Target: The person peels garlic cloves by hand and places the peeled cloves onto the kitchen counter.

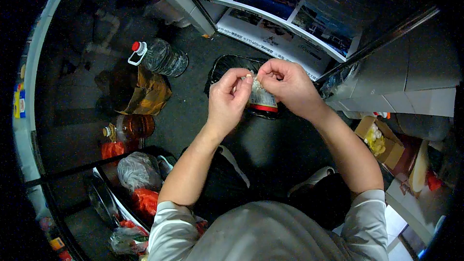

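Note:
My left hand (230, 96) and my right hand (289, 86) are close together above a black-lined bin (215, 74). The thumb and forefinger of my left hand pinch a small pale piece (249, 76), which may be a garlic clove; it is too small to be sure. My right hand's fingertips are pressed together right beside it, and what they hold is hidden. Below the hands, in the bin, lie whitish scraps (257, 86) and a white package with a red band (263, 108).
Left of the bin stand a large clear bottle with a red cap (166, 58), a brown paper bag (147, 92) and an amber bottle (137, 128). Plastic bags (140, 171) fill the lower left. A printed board (270, 34) stands ahead. At right is a cardboard box (389, 147).

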Motion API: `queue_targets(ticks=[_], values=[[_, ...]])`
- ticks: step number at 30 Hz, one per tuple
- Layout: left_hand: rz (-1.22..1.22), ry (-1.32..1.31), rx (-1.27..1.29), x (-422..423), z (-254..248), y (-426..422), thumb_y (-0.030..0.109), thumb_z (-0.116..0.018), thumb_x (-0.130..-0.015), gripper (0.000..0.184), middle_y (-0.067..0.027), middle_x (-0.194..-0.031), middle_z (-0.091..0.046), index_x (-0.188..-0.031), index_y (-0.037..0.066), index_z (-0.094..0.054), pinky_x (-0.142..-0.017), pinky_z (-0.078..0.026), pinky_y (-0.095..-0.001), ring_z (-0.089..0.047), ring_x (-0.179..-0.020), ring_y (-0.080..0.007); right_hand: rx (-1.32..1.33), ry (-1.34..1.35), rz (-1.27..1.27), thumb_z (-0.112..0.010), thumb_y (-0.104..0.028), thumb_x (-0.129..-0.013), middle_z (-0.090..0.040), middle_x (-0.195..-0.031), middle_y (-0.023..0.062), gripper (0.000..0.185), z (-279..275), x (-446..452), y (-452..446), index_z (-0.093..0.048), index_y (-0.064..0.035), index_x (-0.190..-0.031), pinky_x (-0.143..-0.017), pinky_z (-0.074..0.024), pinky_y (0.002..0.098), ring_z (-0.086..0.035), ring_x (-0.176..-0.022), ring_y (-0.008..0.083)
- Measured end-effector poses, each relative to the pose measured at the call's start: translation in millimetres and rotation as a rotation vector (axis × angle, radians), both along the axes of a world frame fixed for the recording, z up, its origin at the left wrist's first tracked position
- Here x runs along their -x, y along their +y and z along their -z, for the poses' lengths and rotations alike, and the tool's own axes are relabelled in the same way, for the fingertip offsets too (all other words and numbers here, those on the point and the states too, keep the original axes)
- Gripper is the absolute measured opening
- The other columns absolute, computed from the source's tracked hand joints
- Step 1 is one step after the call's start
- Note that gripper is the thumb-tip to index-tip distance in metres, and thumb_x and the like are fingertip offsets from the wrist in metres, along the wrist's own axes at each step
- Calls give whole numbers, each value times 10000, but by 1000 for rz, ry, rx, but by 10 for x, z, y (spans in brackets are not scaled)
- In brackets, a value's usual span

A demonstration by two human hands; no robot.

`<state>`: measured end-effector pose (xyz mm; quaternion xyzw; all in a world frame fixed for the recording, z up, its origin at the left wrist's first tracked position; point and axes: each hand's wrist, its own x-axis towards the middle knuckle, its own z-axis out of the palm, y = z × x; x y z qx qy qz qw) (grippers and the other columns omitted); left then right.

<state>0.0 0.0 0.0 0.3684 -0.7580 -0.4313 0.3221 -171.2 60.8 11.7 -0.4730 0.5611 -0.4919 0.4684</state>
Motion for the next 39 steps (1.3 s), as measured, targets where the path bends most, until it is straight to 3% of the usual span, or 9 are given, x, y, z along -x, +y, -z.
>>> queue_targets(ticks=[6, 8, 11, 18, 24, 27, 29, 32, 39], values=[[-29, 140, -121, 12, 75, -35, 123, -563, -975, 134, 21, -706, -564, -985, 19, -648, -580, -398, -223, -472, -643, -43, 13, 19, 30, -623, -163, -887, -675, -772, 60, 160, 64, 61, -2, -664, -9, -881, -635, -508, 303, -624, -678, 140], [-26, 144, -193, 13, 66, -40, 118, -541, -987, 139, 26, -736, -575, -993, 21, -640, -589, -399, -221, -475, -659, -40, -32, 522, 71, -589, -151, -884, -682, -799, 129, 145, 38, 79, -3, -674, -33, -879, -681, -528, 381, -663, -718, 283], [12, 184, -247, 11, 45, -33, 124, -516, -1002, 144, 33, -745, -565, -1024, 30, -623, -587, -390, -220, -466, -657, -38, 297, 638, 102, -556, -126, -869, -675, -830, 168, 145, 377, 89, -46, -686, -62, -874, -740, -521, 460, -650, -808, 378], [40, 107, -273, -15, 22, -1, 117, -473, -1024, 149, 63, -796, -529, -1060, 62, -606, -563, -334, -192, -415, -654, -16, 160, 791, 102, -547, -110, -868, -674, -838, 157, 147, 237, 52, -19, -682, -53, -875, -741, -520, 470, -659, -816, 357], [62, 53, -135, 14, -3, 19, 121, -505, -1007, 122, 46, -661, -496, -1039, 39, -589, -545, -356, -212, -410, -608, -28, 273, 410, 154, -632, -188, -863, -679, -827, 143, 161, 28, -27, -38, -677, -34, -880, -709, -536, 400, -674, -776, 316], [49, -4, -102, 17, -3, 27, 119, -521, -994, 122, -35, -677, -588, -1057, 42, -591, -565, -428, -254, -539, -597, -96, 217, 264, 125, -645, -190, -867, -680, -816, 138, 166, -29, -58, -34, -678, -28, -886, -699, -535, 381, -681, -772, 299], [62, -68, 53, 5, 64, 13, 118, -539, -977, 138, -150, -760, -656, -1080, 44, -593, -604, -498, -334, -670, -659, -254, 161, 261, 88, -657, -190, -875, -683, -807, 132, 171, -41, -46, -37, -677, -20, -891, -686, -534, 366, -682, -743, 264], [54, -62, 126, 22, 71, 35, 98, -550, -982, 126, -21, -652, -545, -1076, 34, -606, -530, -410, -265, -486, -583, -81, 88, 172, 57, -658, -133, -907, -660, -819, 23, 136, -52, -33, -28, -662, 3, -912, -696, -474, 248, -571, -757, 74], [77, -122, 246, 23, 34, 22, 89, -572, -960, 129, -111, -647, -593, -1073, 46, -619, -506, -434, -304, -560, -530, -165, 112, 109, 49, -685, -182, -872, -662, -759, 51, 188, 51, -9, -47, -653, 3, -882, -633, -498, 280, -593, -679, 95]])
